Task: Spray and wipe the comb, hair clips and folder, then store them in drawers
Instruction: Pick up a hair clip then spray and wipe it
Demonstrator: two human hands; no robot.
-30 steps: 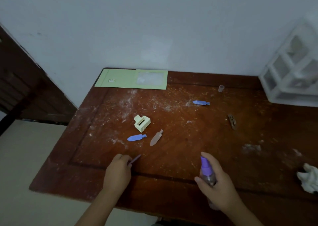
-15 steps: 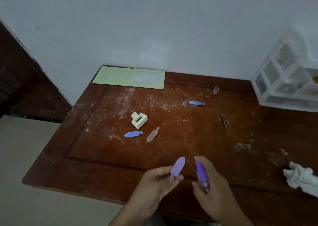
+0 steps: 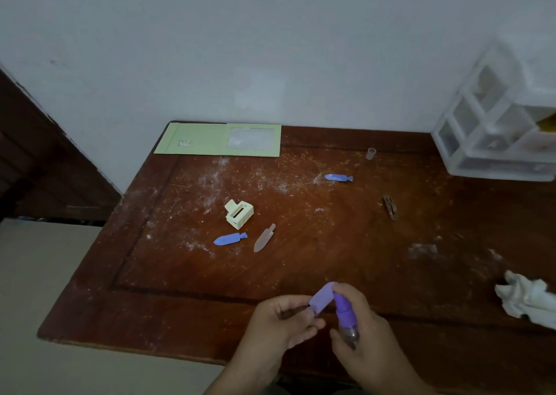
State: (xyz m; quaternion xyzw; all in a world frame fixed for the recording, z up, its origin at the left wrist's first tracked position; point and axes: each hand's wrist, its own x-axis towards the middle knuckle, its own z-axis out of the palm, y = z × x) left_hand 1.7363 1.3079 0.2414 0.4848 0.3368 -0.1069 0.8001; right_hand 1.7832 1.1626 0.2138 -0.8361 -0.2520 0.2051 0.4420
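Observation:
My left hand [image 3: 279, 322] pinches a purple hair clip [image 3: 321, 297] above the table's near edge. My right hand [image 3: 365, 343] grips a small spray bottle with a purple nozzle [image 3: 344, 312], its tip right against the clip. On the table lie two blue clips [image 3: 230, 239] [image 3: 338, 178], a pink clip [image 3: 264, 238], a cream claw clip [image 3: 239, 214] and a brown clip [image 3: 390, 207]. A green folder [image 3: 218, 139] lies flat at the far left, by the wall.
A clear plastic drawer unit [image 3: 493, 130] stands at the far right corner. A crumpled white cloth [image 3: 528, 300] lies near the right edge. A small clear cap [image 3: 371, 153] stands near the back. The brown wooden table [image 3: 331, 259] has white dust smears.
My left hand picked the purple clip off the table and raised it to the right. My right hand brought the spray bottle's nozzle up against it.

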